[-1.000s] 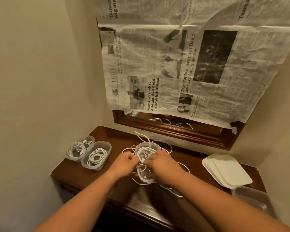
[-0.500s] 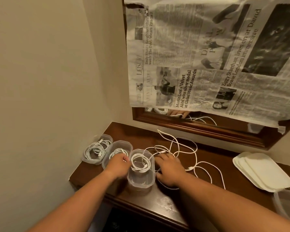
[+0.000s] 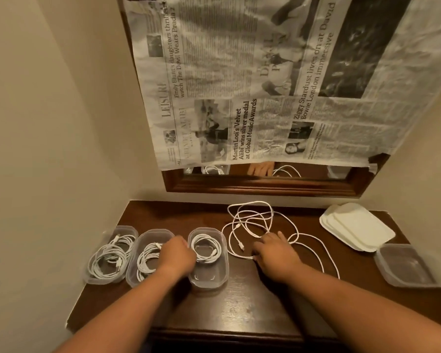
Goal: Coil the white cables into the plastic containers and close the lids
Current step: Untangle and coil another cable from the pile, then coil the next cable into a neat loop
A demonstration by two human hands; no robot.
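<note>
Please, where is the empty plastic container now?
In the head view, the empty container stands at the far right of the table, just in front of the stack of white lids.

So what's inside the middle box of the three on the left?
A coiled white cable lies in the middle box. The left hand covers the box's right side, so whatever is under it cannot be seen.

Dark wooden table, three clear containers of coiled cable in a row lower left, loose white cable centre, stacked white lids and empty container right.
</note>
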